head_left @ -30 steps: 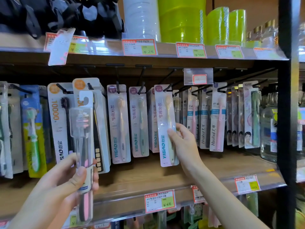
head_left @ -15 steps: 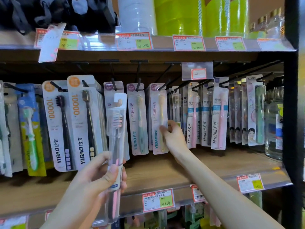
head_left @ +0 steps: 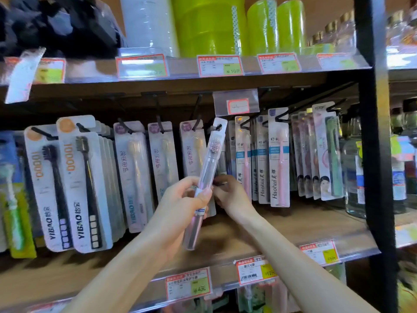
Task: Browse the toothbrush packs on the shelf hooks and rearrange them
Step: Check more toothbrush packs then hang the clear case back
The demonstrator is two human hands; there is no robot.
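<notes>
My left hand [head_left: 184,199] grips a clear toothbrush pack [head_left: 208,168] with pink bristles, tilted, its hanging hole right at the tip of a black hook [head_left: 217,127]. Just behind it, my right hand [head_left: 230,195] touches the lower part of packs hanging on that hook; which pack it holds is hidden by the clear pack. To the left hang cream YIBAO packs [head_left: 133,172] and black-brush "10000" packs [head_left: 83,188]. Pink Haohui packs [head_left: 278,159] hang to the right.
Wooden shelf board [head_left: 304,224] lies under the packs, with price tags [head_left: 188,283] on its front rail. Above, green containers [head_left: 209,26] and white rolls stand on the upper shelf. A black upright post [head_left: 376,154] bounds the right side, with glass bottles beyond.
My left hand carried the clear pack right and up from the black-brush packs to the centre hook. My right hand let go of the YIBAO pack and shifted right to the packs behind.
</notes>
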